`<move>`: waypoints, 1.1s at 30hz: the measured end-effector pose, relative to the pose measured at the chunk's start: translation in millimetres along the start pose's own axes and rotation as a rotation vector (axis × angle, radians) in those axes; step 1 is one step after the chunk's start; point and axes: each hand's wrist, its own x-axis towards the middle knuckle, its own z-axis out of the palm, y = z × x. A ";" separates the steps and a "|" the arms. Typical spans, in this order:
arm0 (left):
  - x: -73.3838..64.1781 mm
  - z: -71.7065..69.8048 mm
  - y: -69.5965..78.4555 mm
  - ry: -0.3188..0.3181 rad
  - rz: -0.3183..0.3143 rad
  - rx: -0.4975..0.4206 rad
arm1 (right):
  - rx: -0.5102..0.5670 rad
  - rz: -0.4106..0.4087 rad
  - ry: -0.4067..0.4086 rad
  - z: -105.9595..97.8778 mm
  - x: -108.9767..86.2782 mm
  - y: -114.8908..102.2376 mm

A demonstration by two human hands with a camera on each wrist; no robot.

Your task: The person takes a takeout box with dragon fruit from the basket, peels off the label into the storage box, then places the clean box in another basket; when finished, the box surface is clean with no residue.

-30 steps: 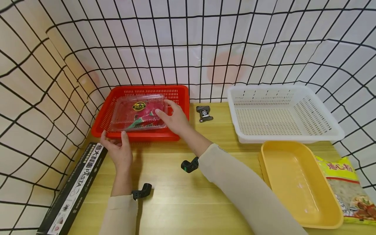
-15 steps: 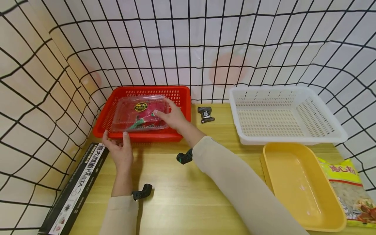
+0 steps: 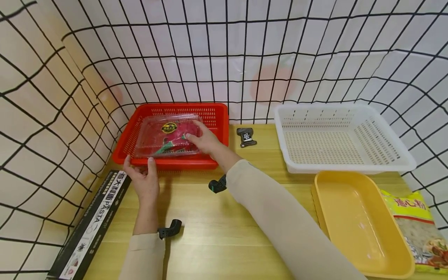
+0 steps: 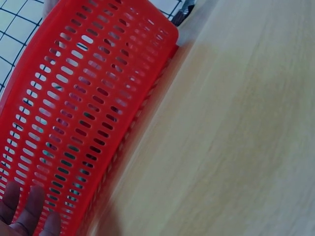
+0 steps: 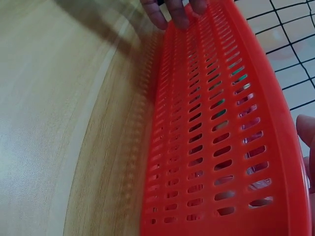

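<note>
A clear plastic clamshell box with a round black-and-yellow label lies in the red basket. Through its lid I see something pink with green tips, like a dragon fruit. My right hand grips the box's right end, thumb on top of the lid; its other fingers are partly hidden. Against the basket's front wall, near the left corner, my left hand rests its fingertips, with the thumb pointing up at the rim. Fingers of that hand touch the perforated wall in the left wrist view.
Between the baskets lies a small dark wrapped packet. A white basket stands back right, with a yellow tray before it and a pasta bag beside that. Along the left lies a black pasta box. Black wire mesh encloses the table.
My right wrist and forearm have shifted slightly left and lower while the hand stays on the clamshell box. The left hand keeps its place at the basket; the whole view has drifted a little.
</note>
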 end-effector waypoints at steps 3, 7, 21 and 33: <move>0.1 0.6 0.8 -0.003 -0.003 -0.003 | -0.015 0.008 -0.006 -0.2 0.6 0.1; 0.8 1.3 0.3 -0.009 -0.008 0.000 | -0.032 0.030 -0.017 -0.7 1.4 0.7; -2.0 0.0 1.6 -0.013 -0.033 0.029 | 0.003 0.094 0.006 1.8 1.5 0.9; -0.7 -0.4 1.3 0.001 -0.015 0.019 | 0.037 0.048 0.034 3.2 0.4 -0.4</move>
